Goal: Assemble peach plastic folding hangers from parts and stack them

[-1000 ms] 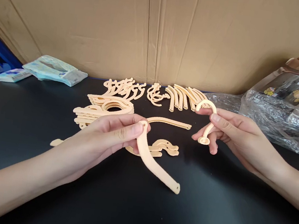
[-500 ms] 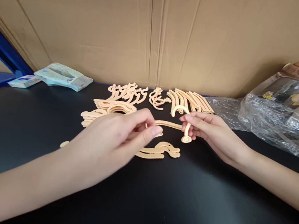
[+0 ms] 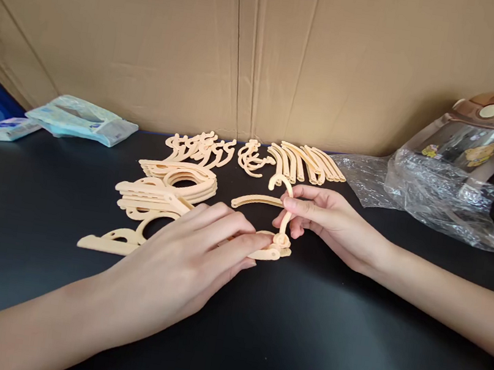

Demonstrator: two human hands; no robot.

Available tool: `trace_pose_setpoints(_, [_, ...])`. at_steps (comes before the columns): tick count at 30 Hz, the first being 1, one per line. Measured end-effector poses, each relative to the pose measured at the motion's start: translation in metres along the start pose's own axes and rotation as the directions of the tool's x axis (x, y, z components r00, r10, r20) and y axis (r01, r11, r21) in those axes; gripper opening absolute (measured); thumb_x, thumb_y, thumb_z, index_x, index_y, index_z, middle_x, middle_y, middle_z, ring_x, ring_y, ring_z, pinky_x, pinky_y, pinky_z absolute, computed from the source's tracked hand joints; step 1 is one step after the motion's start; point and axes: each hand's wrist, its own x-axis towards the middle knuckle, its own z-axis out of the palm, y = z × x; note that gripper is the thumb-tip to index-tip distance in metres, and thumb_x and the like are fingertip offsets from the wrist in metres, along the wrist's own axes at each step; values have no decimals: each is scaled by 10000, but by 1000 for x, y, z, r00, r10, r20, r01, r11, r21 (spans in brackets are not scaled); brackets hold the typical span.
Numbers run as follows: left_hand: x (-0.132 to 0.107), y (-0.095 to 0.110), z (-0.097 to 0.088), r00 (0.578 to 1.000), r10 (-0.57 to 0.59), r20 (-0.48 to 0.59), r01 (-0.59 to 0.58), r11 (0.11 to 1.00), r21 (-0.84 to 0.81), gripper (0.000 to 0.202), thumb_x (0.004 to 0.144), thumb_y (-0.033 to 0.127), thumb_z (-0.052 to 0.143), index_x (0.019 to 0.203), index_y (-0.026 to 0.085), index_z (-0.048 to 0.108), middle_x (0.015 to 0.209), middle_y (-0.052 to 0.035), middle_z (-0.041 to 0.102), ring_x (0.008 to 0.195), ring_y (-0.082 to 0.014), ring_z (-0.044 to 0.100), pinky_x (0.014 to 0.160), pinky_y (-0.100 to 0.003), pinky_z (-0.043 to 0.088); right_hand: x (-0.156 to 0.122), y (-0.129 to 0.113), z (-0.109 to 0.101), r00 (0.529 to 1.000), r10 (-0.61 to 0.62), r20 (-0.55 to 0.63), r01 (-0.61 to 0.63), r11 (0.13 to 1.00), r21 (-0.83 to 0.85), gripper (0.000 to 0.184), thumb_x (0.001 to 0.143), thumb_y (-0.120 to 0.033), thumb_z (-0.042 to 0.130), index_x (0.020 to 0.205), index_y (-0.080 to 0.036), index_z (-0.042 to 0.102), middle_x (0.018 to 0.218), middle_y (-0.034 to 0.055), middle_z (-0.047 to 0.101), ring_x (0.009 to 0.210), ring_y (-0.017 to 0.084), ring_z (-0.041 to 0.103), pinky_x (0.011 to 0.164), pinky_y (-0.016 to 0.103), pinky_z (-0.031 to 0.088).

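Head view: right hand (image 3: 325, 218) has its grip pinched closed, thumb and fingers on the stem of a cream hook (image 3: 286, 223), held upright, curl at top, round base down by the flat cream pieces (image 3: 270, 254) near the middle of the tabletop (image 3: 343, 348). Left hand (image 3: 195, 251) low over those same pieces, fingers touching; can't tell if its grip has closed on one. Curved strip (image 3: 256, 199) just behind. Stacked cream parts (image 3: 177, 170) left of it, loose hooks (image 3: 201, 148) and curved arms (image 3: 297, 163) along the back. Clear plastic wrap (image 3: 440, 195) and bottle (image 3: 485, 143) far right; blue packs (image 3: 83, 119) far left.
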Motion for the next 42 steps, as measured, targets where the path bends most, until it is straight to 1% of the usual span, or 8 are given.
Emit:
trace_pose_setpoints(7, [-3, 1, 2, 1000, -9, -13, 9, 1000, -16, 278, 979, 82, 498, 1245, 149, 545, 999, -27, 609, 868, -153, 516, 774, -276, 409, -2, -2, -1, 999, 32, 3, -32, 998, 46, 235, 806, -381, 758, 803, -181, 634, 756, -27, 733, 567, 37, 565, 631, 180, 469])
trace_pose_setpoints(15, [-5, -1, 5, 1000, 4, -15, -4, 1000, -12, 324, 961, 70, 533, 1278, 139, 528, 1034, -33, 615, 905, -151, 530, 820, -271, 412, -2, -1, 1, 999, 25, 31, -27, 999, 43, 204, 834, -353, 734, 778, -177, 647, 723, -25, 729, 580, 47, 575, 615, 180, 462])
trace_pose_setpoints(22, [-5, -4, 5, 999, 27, -35, -27, 1000, -9, 363, 952, 60, 543, 1307, 131, 514, 990, -36, 629, 852, -155, 532, 774, -286, 424, -2, -1, 0, 999, 21, 30, -23, 997, 71, 155, 823, -279, 744, 759, -180, 643, 707, -34, 717, 575, 45, 561, 633, 175, 470])
trace_pose_setpoints(26, [-5, -4, 4, 999, 20, -36, -20, 1000, 8, 339, 961, 65, 525, 1293, 132, 530, 985, -36, 637, 845, -157, 538, 756, -285, 424, -3, -2, 2, 999, 35, 41, -37, 998, 57, 192, 834, -324, 733, 759, -176, 636, 688, -29, 710, 579, 52, 565, 625, 182, 467])
trace_pose_setpoints(29, [-5, -3, 4, 999, 19, -37, -19, 1000, -7, 336, 959, 64, 527, 1284, 146, 543, 998, -32, 642, 857, -155, 545, 762, -277, 428, -4, -2, 3, 999, 37, 36, -38, 999, 19, 194, 811, -324, 752, 759, -171, 644, 697, -24, 707, 591, 57, 565, 626, 187, 461])
trace_pose_setpoints(35, [-3, -4, 4, 998, 50, -24, -51, 998, -34, 481, 959, 40, 506, 1418, 167, 438, 958, -18, 646, 845, -149, 557, 750, -268, 429, -3, -1, 4, 999, 37, 18, -36, 998, -43, 242, 769, -368, 779, 705, -179, 642, 648, -29, 673, 593, 78, 555, 616, 214, 441])
trace_pose_setpoints(39, [-3, -5, 4, 997, 80, -19, -80, 997, 8, 462, 983, 26, 400, 1375, 242, 517, 963, -17, 625, 816, -134, 560, 746, -254, 430, -4, -3, 7, 999, 42, -17, -43, 996, -79, 267, 760, -394, 783, 697, -177, 642, 644, -21, 676, 604, 85, 547, 637, 231, 433])
trace_pose_setpoints(42, [-4, -4, 5, 998, 65, -3, -65, 998, 1, 468, 974, 20, 409, 1366, 244, 531, 954, -19, 618, 811, -139, 548, 750, -258, 435, -5, -3, 9, 999, 36, -38, -39, 996, -81, 280, 740, -392, 800, 686, -176, 631, 629, -21, 675, 600, 85, 539, 642, 236, 433])
